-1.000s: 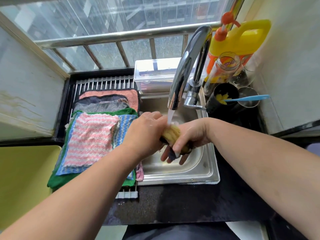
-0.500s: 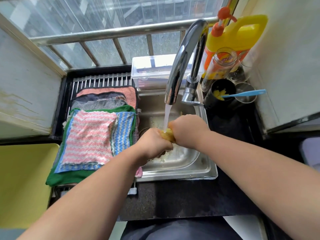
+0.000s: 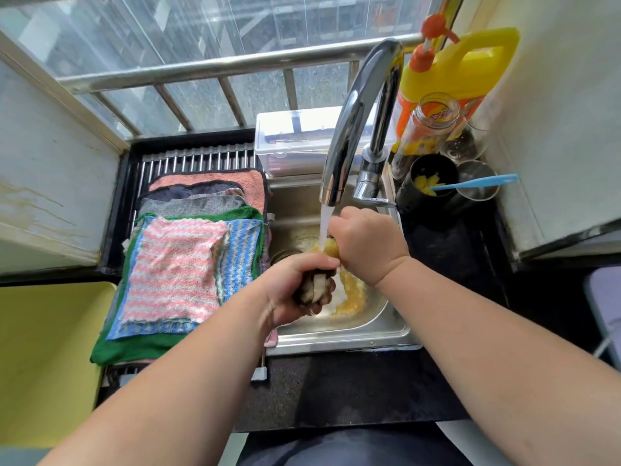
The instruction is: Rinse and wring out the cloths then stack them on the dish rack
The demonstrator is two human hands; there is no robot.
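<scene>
Both my hands grip one twisted cloth [image 3: 330,247], yellow with a dark striped end, over the steel sink [image 3: 342,336]. My left hand [image 3: 295,287] holds its lower, dark end; my right hand [image 3: 366,243] holds its upper, yellow end just under the tap [image 3: 356,119]. Water runs from the spout onto the cloth. On the left, the dish rack [image 3: 198,158] carries a stack of several cloths with a pink-and-white striped cloth [image 3: 174,270] on top.
A clear plastic box [image 3: 295,136] stands behind the sink. A yellow detergent bottle [image 3: 467,65], a glass jar [image 3: 426,129], a black cup [image 3: 430,183] with a blue-handled tool and glasses crowd the right corner. Black counter runs along the front. A wall stands close on the right.
My hands went from rubbing the cloth under the stream to gripping it at two ends, twisted; the left hand has dropped lower and the dark end now shows in its fist.
</scene>
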